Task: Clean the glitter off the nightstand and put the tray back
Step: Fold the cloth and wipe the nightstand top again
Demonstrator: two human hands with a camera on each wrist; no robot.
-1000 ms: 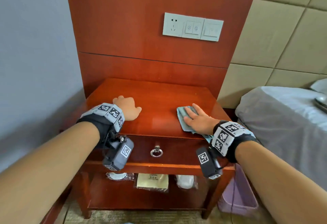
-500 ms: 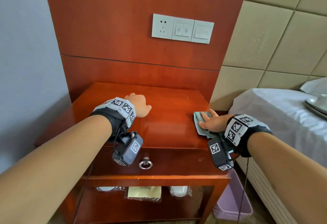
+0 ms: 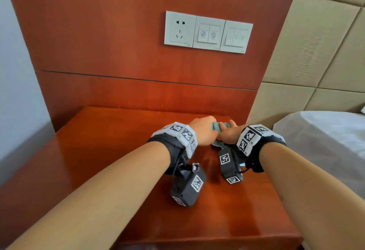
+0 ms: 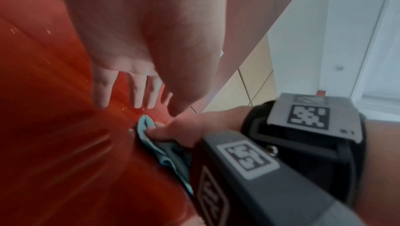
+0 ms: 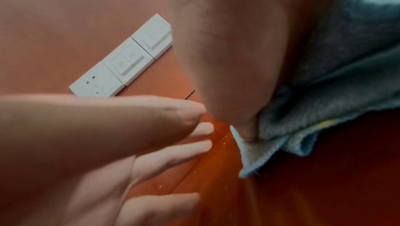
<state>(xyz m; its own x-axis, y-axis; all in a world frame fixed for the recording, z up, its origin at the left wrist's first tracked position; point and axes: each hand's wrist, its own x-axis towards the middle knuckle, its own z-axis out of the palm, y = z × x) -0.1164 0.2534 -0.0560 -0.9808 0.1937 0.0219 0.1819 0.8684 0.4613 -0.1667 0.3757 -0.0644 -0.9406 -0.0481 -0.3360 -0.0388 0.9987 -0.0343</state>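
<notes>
The red-brown nightstand (image 3: 118, 151) fills the lower head view. Both hands meet at its back right corner. My right hand (image 3: 229, 134) grips a bunched blue-grey cloth (image 3: 216, 127) against the top, with the thumb on the cloth's fold (image 4: 145, 123). My left hand (image 3: 204, 131) stands beside the cloth, palm toward it and fingers (image 4: 138, 92) straight. Fine glitter specks (image 5: 224, 142) lie on the wood between the left fingers and the cloth (image 5: 324, 92). No tray is in view.
A white socket and switch panel (image 3: 208, 31) sits on the wooden wall panel above the nightstand. A bed with a white sheet (image 3: 325, 141) and a padded beige headboard (image 3: 316, 52) lie to the right. A grey wall (image 3: 15, 72) runs along the left.
My right hand slid the cloth from the front right edge toward the back right corner. My left hand crossed from the middle left to meet it. The view has moved closer.
</notes>
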